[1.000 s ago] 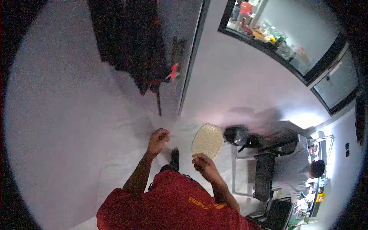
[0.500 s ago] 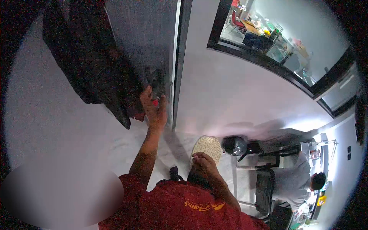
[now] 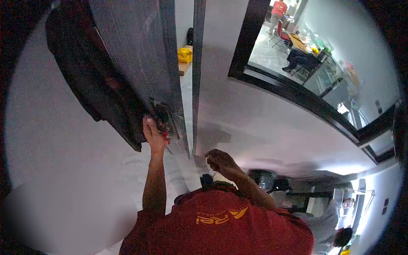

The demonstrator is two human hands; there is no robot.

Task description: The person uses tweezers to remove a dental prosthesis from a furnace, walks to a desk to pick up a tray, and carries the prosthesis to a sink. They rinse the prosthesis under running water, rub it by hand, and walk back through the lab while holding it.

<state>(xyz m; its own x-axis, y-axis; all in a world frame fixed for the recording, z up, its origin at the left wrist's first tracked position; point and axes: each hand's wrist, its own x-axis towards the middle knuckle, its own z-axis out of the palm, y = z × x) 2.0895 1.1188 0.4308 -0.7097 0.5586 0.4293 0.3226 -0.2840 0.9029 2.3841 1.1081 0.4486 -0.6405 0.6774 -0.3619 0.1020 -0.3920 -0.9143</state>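
Pale grey paint first: facing a wall (image 3: 272, 123) spreading across the centre and right of the frame, and looking through a black-framed window (image 3: 297, 91) at upper right. Facing a dark grey door (image 3: 140, 55) at upper left, standing ajar, leaving a narrow gap at upper centre. Seeing dark cloth (image 3: 91, 63) hanging over the door's left part, slanting from the upper left of the frame down to a point left of centre. Wearing a dark red shirt (image 3: 233, 236) with yellow lettering, filling the bottom centre. Glimpsing a person in grey (image 3: 318, 223) at lower right and, beyond the glass at top right, a person in a red top (image 3: 278, 8) near a wooden table (image 3: 297, 42). Spotting a dark rounded object (image 3: 261, 178) at lower right of centre, near the foot of the wall.

Holding both hands well apart. Reaching the left hand (image 3: 154, 135) up left of centre, overlapping the cloth's lower end beside the door, stretching fingers straight; being unable to tell about any grip. Holding the right hand (image 3: 223, 162) just below centre, bending fingers loosely; being unable to tell about anything small between fingertips. Seeing something yellow (image 3: 185, 55) through the door's gap at upper centre. Noticing, smallest, a red piece (image 3: 166, 137) just right of the left hand.
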